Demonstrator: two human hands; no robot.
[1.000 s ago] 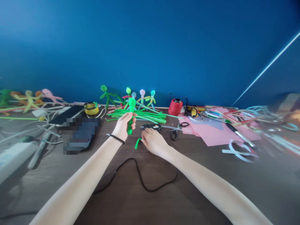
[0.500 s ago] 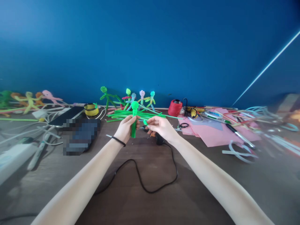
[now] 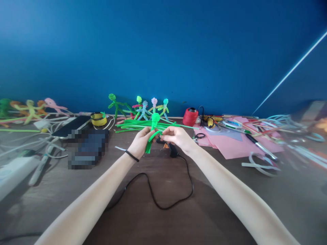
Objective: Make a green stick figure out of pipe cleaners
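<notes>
My left hand (image 3: pixel 140 142) is closed around a bright green pipe-cleaner figure (image 3: pixel 155 119), which has a coiled round head on top and straight stems hanging below the fingers. A green pipe cleaner (image 3: pixel 154 135) crosses the front of the figure just under its head. Its right end is pinched between the thumb and fingertips of my right hand (image 3: pixel 176 139). Behind my hands lies a bundle of loose green pipe cleaners (image 3: pixel 130 125). Under my right hand a black device with a cord (image 3: pixel 174 150) rests on the table, partly hidden.
Finished pipe-cleaner figures (image 3: pixel 112 103) stand along the blue wall, with more at far left. A red thread spool (image 3: pixel 190 117), scissors (image 3: pixel 200 135) and pink paper (image 3: pixel 230 146) lie right. Phones (image 3: pixel 90 148), cables and a yellow tape roll (image 3: pixel 98 119) lie left.
The figure has moved slightly right and now tilts. My right hand has brought the green pipe cleaner across its front, where before only a short end showed at the fingertips.
</notes>
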